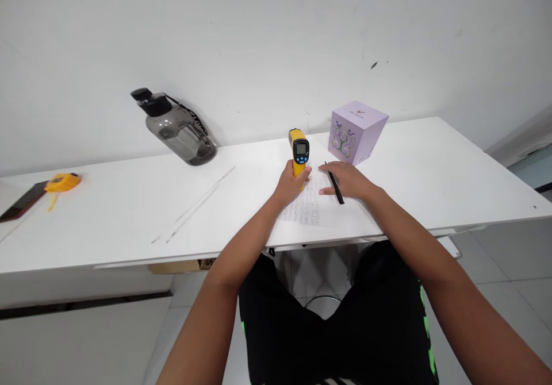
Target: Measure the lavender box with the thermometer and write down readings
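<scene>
My left hand [292,184] is wrapped round the handle of a yellow and black infrared thermometer [301,148], held upright with its small screen and blue buttons facing me. A sheet of paper with rows of printed marks [304,208] lies on the table below it. My right hand [347,179] is just to the right, with thumb and forefinger apart. A black pen [336,188] lies slanted across that hand, seemingly held loosely among its fingers. Behind the right hand stands a lilac box [357,131] with a printed pattern.
On the white table [129,212], a grey see-through water bottle [181,135] with a black cap stands by the wall. Farther left are an orange tape measure [63,182] and a dark phone [23,201]. Dark streaks mark the tabletop. The table's front edge runs above my legs.
</scene>
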Action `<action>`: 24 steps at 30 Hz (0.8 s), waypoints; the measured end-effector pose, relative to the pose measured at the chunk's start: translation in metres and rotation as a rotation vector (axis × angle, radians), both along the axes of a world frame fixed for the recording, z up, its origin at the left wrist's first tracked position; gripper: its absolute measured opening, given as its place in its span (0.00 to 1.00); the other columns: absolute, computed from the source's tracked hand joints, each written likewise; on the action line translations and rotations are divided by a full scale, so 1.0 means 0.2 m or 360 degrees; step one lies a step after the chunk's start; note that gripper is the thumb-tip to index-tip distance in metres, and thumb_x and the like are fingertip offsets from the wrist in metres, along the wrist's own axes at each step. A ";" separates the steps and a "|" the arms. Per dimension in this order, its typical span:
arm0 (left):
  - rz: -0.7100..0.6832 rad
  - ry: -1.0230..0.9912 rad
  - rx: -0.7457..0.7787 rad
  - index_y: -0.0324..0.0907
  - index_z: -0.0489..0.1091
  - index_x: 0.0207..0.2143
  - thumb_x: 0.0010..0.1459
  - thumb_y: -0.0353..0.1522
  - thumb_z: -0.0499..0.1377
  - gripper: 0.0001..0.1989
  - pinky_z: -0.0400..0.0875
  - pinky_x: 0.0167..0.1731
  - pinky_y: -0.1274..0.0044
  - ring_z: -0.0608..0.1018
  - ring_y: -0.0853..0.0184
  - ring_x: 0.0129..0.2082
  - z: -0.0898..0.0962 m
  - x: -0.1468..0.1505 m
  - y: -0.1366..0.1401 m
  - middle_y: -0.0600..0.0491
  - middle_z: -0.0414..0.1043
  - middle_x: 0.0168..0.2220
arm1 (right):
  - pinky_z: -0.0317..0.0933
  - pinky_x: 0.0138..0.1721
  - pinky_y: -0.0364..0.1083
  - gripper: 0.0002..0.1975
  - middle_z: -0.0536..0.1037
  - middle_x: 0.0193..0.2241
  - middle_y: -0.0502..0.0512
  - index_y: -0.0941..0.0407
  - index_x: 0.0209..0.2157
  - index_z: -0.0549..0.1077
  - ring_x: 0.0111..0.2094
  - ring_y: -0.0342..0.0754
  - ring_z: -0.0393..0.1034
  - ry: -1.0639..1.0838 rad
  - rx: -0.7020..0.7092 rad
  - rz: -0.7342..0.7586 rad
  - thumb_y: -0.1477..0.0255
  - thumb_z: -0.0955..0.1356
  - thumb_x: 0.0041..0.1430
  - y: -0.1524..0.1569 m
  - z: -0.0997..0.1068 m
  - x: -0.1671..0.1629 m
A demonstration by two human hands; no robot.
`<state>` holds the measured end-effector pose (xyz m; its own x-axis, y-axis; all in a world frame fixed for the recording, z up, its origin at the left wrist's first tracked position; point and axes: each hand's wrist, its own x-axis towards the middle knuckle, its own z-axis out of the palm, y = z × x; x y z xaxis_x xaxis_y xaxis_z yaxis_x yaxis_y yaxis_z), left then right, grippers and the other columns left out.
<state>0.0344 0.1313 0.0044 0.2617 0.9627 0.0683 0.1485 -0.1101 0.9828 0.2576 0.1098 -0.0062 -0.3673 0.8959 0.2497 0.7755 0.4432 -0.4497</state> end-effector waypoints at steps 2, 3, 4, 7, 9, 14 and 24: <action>-0.0007 0.0003 -0.0002 0.44 0.62 0.42 0.63 0.40 0.62 0.14 0.73 0.32 0.76 0.78 0.70 0.32 0.00 0.00 0.00 0.55 0.71 0.36 | 0.61 0.62 0.66 0.38 0.76 0.59 0.66 0.54 0.60 0.72 0.63 0.70 0.68 0.0007 -0.0006 -0.0043 0.51 0.77 0.51 0.01 -0.01 0.00; -0.0002 0.0000 0.0000 0.44 0.62 0.42 0.62 0.40 0.62 0.14 0.73 0.32 0.75 0.78 0.70 0.32 0.00 0.00 0.00 0.55 0.71 0.37 | 0.61 0.62 0.67 0.38 0.76 0.60 0.67 0.54 0.60 0.72 0.64 0.70 0.66 0.0012 -0.0020 -0.0061 0.51 0.76 0.52 0.02 -0.02 0.00; 0.0006 -0.0002 0.0001 0.44 0.62 0.42 0.62 0.40 0.62 0.14 0.73 0.33 0.75 0.78 0.70 0.32 0.00 0.00 0.00 0.55 0.71 0.37 | 0.60 0.63 0.67 0.38 0.75 0.60 0.67 0.54 0.60 0.72 0.65 0.70 0.65 0.0017 -0.0043 -0.0075 0.51 0.76 0.52 0.02 -0.02 0.00; 0.0034 0.0016 0.0017 0.44 0.62 0.41 0.62 0.39 0.63 0.14 0.73 0.33 0.75 0.78 0.70 0.32 0.00 0.00 0.00 0.55 0.71 0.38 | 0.59 0.64 0.68 0.37 0.71 0.64 0.66 0.53 0.61 0.70 0.70 0.70 0.56 0.0040 -0.0128 -0.0120 0.51 0.75 0.54 0.03 -0.04 -0.01; 0.0037 0.0049 0.0038 0.44 0.62 0.41 0.61 0.40 0.64 0.15 0.73 0.34 0.76 0.78 0.70 0.33 0.00 0.00 0.00 0.55 0.71 0.37 | 0.60 0.64 0.68 0.36 0.69 0.66 0.65 0.51 0.62 0.69 0.72 0.69 0.52 0.0067 -0.0139 -0.0158 0.52 0.75 0.55 0.04 -0.04 -0.02; 0.0058 0.0086 0.0093 0.44 0.61 0.42 0.61 0.41 0.64 0.16 0.71 0.33 0.76 0.77 0.70 0.34 -0.02 -0.01 0.02 0.56 0.69 0.36 | 0.59 0.66 0.67 0.33 0.69 0.66 0.65 0.52 0.62 0.68 0.73 0.65 0.50 0.0117 -0.0019 -0.0259 0.56 0.74 0.59 0.08 -0.06 -0.04; 0.0100 -0.0024 0.0044 0.44 0.59 0.42 0.64 0.40 0.62 0.14 0.71 0.34 0.75 0.77 0.69 0.34 0.00 0.00 0.02 0.53 0.70 0.39 | 0.66 0.34 0.49 0.24 0.76 0.24 0.51 0.53 0.36 0.75 0.27 0.50 0.71 0.0656 0.0252 -0.0413 0.46 0.65 0.63 -0.01 -0.02 -0.10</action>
